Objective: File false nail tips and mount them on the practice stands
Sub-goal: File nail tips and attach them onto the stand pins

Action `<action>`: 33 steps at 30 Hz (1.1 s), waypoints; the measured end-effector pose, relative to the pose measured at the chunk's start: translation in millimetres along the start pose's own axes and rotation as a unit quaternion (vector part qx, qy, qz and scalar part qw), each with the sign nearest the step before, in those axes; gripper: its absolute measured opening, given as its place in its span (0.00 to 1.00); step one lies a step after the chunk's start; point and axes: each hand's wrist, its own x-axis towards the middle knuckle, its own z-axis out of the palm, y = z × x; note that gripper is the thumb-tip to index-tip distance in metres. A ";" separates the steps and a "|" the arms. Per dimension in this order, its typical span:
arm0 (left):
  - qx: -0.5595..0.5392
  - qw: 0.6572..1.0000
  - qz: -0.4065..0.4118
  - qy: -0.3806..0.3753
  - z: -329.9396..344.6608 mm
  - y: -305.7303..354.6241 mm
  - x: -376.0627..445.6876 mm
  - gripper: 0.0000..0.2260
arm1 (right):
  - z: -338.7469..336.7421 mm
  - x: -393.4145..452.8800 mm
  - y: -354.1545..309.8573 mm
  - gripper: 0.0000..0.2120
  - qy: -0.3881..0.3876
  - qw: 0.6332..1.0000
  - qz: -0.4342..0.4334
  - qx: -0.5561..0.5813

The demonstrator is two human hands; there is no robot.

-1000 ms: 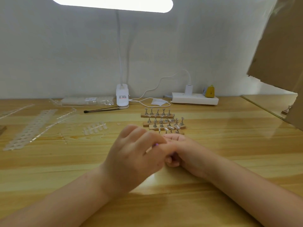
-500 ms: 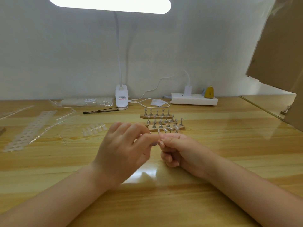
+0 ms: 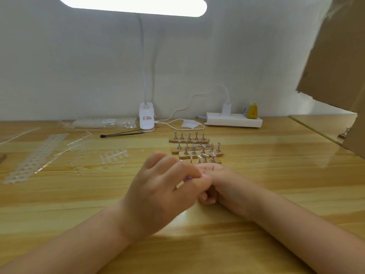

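- Wooden bench (image 3: 276,175) under a clip lamp (image 3: 146,119) keeps practice stands (image 3: 195,149) just beyond both hands for short reach.
- Left hand (image 3: 158,194) grip: narrow, apparently pinching a small file.
- Right hand (image 3: 227,186) grip: curled; nail tip presumably inside, hidden.

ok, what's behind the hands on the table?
Four wooden practice stands with rows of metal pegs, a few near pegs carrying clear nail tips. The right hand hides the nearest stand's front edge; whatever the left hand holds is mostly covered.
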 end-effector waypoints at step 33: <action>0.036 0.998 -0.035 -0.039 -3.3 -9.1 -2.1 0.11 | 3.7 1.5 0.6 0.13 0.072 0.997 0.005 0.009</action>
